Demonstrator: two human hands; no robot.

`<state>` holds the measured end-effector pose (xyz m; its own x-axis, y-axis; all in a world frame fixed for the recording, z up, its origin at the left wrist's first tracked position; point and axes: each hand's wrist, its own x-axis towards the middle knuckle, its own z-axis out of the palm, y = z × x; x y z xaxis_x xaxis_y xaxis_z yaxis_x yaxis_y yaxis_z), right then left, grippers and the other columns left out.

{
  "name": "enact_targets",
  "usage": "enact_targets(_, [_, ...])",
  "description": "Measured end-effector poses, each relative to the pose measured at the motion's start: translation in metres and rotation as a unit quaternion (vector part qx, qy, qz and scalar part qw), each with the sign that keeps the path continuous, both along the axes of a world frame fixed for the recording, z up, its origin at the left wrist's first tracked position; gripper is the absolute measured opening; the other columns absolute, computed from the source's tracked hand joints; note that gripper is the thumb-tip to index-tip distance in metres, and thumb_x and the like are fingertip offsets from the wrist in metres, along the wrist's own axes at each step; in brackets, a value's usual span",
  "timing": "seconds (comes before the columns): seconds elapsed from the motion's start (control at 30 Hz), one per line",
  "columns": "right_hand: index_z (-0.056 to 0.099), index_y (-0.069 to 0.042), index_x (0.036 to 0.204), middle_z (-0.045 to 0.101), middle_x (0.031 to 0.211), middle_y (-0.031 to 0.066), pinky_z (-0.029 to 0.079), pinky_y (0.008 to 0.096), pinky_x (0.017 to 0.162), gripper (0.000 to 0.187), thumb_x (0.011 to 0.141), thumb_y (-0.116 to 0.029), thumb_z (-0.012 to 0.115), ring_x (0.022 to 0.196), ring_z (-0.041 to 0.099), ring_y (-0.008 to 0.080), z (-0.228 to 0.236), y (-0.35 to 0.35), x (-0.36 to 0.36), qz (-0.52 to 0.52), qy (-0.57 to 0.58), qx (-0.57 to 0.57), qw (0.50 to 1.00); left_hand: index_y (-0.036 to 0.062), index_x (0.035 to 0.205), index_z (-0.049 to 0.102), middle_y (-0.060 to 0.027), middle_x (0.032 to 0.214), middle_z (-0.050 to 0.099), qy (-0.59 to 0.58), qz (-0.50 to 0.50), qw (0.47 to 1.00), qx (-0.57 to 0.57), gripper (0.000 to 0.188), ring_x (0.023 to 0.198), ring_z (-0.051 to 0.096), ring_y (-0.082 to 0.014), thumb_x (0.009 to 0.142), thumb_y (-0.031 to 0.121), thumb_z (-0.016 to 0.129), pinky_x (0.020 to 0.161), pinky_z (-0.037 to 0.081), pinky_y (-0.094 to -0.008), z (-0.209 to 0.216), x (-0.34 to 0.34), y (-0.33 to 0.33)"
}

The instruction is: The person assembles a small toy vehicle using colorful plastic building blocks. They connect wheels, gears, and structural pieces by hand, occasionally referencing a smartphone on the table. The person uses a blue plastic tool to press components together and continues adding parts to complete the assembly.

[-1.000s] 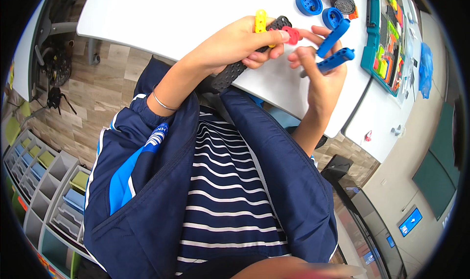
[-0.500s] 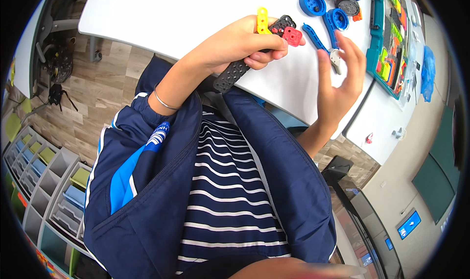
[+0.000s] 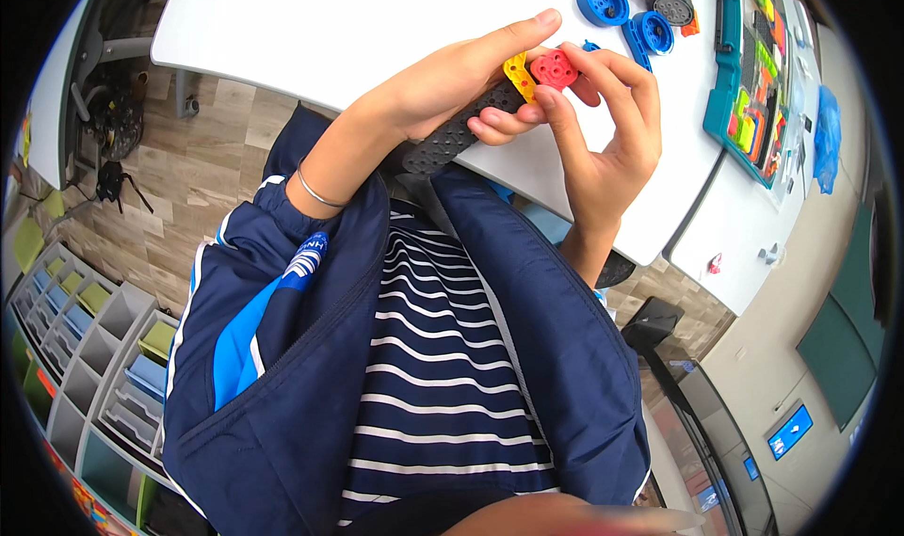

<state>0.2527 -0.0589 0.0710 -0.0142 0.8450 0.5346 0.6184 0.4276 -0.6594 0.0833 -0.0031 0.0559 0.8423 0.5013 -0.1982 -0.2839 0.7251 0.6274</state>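
Observation:
My left hand is wrapped under a black perforated building beam, its thumb raised and stretched out. A yellow angled connector sits at the beam's upper end, with a red connector block right beside it. My right hand closes on the red block from the right, with fingers on its far side and the thumb at its lower edge. Whether the red block is fixed to the yellow connector is hard to see. All these parts are held just above the white table.
Beyond my right hand lie blue wheels, a blue arm-shaped part and a black-and-grey wheel. A teal case of colourful parts stands at the right. A blue plastic bag lies past it.
My right hand has moved left, from beside the loose blue parts onto the red block. My left thumb has lifted off the beam. The yellow connector, upright before, is now tilted.

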Motion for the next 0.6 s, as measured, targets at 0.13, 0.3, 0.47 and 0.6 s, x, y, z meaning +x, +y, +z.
enact_targets(0.13, [0.076, -0.005, 0.107, 0.064, 0.103, 0.0066, 0.052, 0.0264, 0.07, 0.037, 0.071, -0.004, 0.085, 0.082, 0.061, 0.0135, 0.001, 0.0, -0.002, 0.001, 0.02, -0.029, 0.999, 0.0045, 0.086, 0.056, -0.0001, 0.067, 0.049, 0.027, 0.014, 0.999, 0.01, 0.058, 0.047, 0.036, -0.0027, 0.105, 0.056, 0.039, 0.038, 0.026, -0.0183, 0.002, 0.0, -0.002])
enact_targets(0.3, [0.076, -0.005, 0.106, 0.064, 0.103, 0.0057, 0.05, 0.0274, 0.075, 0.036, 0.071, -0.003, 0.085, 0.079, 0.06, 0.0127, 0.002, -0.001, 0.002, 0.01, 0.052, -0.056, 0.997, 0.0028, 0.094, 0.059, 0.0001, 0.068, 0.047, 0.035, 0.009, 0.998, 0.055, 0.048, 0.047, 0.035, -0.0028, 0.106, 0.046, 0.043, 0.039, 0.026, -0.0187, 0.002, 0.0, -0.002])
enact_targets(0.47, [0.075, -0.004, 0.107, 0.064, 0.107, 0.0078, 0.05, 0.0283, 0.082, 0.037, 0.071, -0.003, 0.084, 0.091, 0.062, 0.0154, 0.002, -0.003, 0.005, 0.023, 0.08, -0.099, 0.992, -0.0006, 0.111, 0.061, 0.0011, 0.069, 0.045, 0.031, 0.003, 0.995, 0.097, 0.039, 0.048, 0.034, -0.0022, 0.105, 0.035, 0.047, 0.04, 0.028, -0.0182, -0.001, 0.0, -0.003])
enact_targets(0.6, [0.069, 0.002, 0.118, 0.063, 0.118, 0.0113, 0.05, 0.0307, 0.091, 0.037, 0.082, 0.001, 0.076, 0.11, 0.061, 0.0193, 0.01, -0.002, 0.015, 0.078, 0.255, -0.184, 0.946, -0.0019, 0.124, 0.058, 0.0014, 0.072, 0.045, -0.003, -0.026, 0.994, 0.105, 0.038, 0.048, 0.033, -0.002, 0.105, 0.029, 0.048, 0.039, 0.027, -0.0176, 0.0, 0.0, -0.002])
